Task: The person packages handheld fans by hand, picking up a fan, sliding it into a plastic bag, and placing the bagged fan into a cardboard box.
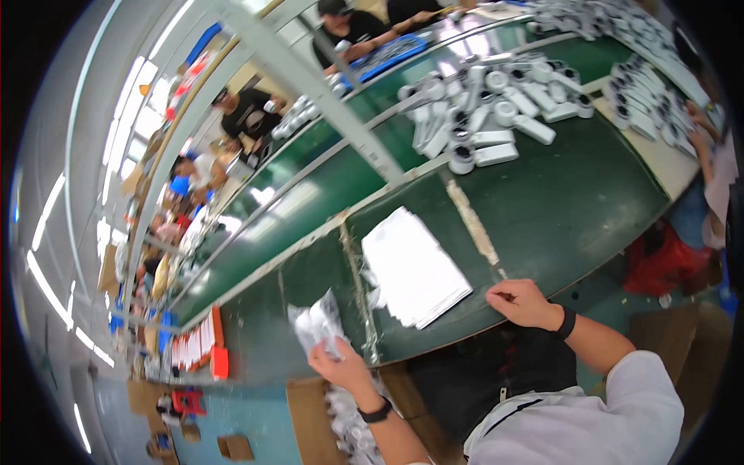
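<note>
My left hand is closed around a clear plastic bag with a white object inside, at the near edge of the green table. The kind of object in the bag cannot be made out. To the right of it lies a stack of flat white sheets or bags, slightly fanned at its edges. My right hand hovers at the table's near edge, right of the stack. Its fingers are curled together, and nothing shows in them.
White handheld devices with dark round ends are heaped at the far right. Frayed tape strips cross the green table. An open carton below holds bagged white items. Orange boxes stand left. Other people sit along the far line.
</note>
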### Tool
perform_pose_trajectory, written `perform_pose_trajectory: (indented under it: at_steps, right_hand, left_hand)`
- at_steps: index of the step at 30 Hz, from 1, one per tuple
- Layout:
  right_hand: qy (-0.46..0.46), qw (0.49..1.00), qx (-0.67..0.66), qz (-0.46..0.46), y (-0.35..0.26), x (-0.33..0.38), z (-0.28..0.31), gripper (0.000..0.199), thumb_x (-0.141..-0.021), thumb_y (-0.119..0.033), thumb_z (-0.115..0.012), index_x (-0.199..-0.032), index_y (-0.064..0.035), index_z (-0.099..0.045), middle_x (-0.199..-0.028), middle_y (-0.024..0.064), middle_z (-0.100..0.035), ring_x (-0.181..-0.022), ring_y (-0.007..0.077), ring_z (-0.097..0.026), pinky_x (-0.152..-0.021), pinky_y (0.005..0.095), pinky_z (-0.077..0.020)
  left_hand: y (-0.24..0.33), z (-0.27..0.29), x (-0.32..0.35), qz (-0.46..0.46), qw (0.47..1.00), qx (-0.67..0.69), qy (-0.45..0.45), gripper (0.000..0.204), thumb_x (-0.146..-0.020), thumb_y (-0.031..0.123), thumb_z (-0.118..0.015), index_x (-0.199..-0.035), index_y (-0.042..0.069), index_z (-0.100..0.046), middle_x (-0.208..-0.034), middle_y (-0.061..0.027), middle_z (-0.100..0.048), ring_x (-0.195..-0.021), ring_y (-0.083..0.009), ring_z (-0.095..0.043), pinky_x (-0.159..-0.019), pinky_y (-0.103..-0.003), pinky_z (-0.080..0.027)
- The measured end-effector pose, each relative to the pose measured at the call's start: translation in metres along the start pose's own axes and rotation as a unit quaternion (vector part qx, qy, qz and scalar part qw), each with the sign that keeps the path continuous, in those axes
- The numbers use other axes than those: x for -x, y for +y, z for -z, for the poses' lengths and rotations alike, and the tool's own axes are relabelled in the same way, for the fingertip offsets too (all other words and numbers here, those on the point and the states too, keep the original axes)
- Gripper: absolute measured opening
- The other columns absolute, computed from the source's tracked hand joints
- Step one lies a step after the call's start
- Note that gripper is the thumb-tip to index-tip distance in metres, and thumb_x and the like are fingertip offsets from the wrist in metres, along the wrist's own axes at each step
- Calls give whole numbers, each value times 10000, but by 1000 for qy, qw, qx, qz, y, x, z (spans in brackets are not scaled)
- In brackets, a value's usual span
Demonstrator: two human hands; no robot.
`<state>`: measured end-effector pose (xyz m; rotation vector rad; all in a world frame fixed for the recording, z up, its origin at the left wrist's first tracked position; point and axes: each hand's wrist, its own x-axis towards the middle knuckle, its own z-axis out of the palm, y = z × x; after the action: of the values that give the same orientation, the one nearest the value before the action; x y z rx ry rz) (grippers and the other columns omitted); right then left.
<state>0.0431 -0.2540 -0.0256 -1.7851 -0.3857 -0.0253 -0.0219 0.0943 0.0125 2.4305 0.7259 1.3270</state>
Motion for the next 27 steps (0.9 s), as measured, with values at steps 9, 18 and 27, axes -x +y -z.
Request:
perform_pose_trajectory:
  at_steps: [9, 18, 27]
  right_hand:
    - [86, 949, 302, 8, -15, -125, 84, 474, -800, -261, -674, -1206, -56, -542, -1081, 114, -602, -967, 256, -597, -771, 370, -504]
    - [44, 851, 518, -70, 61, -226, 88, 679, -820, -350, -663, -1388, -95, -393, -1361, 140, -440, -1270, 310, -393, -917, 551, -429]
    - [21, 941, 336, -42, 40, -177, 81, 426, -872, -347, -608, -1154, -34, -543, -1078, 176, -521, -984, 327, -544, -838, 426, -448]
  left_hand:
    - [33, -59, 64, 314, 869, 347, -162, 173, -924, 131, -593, -944, -41, -602, -798, -34, -596, -688, -87, -525, -611, -231, -427]
    - [22, -65, 70, 255, 907, 288, -173, 190, -908, 115, -592, -913, -75, -601, -811, -62, -623, -717, -116, -569, -643, -247, -461]
    - [8, -74, 73, 245, 900, 325, -156, 182, -908, 121, -600, -915, -60, -604, -816, -57, -624, -720, -115, -568, -646, -249, -463]
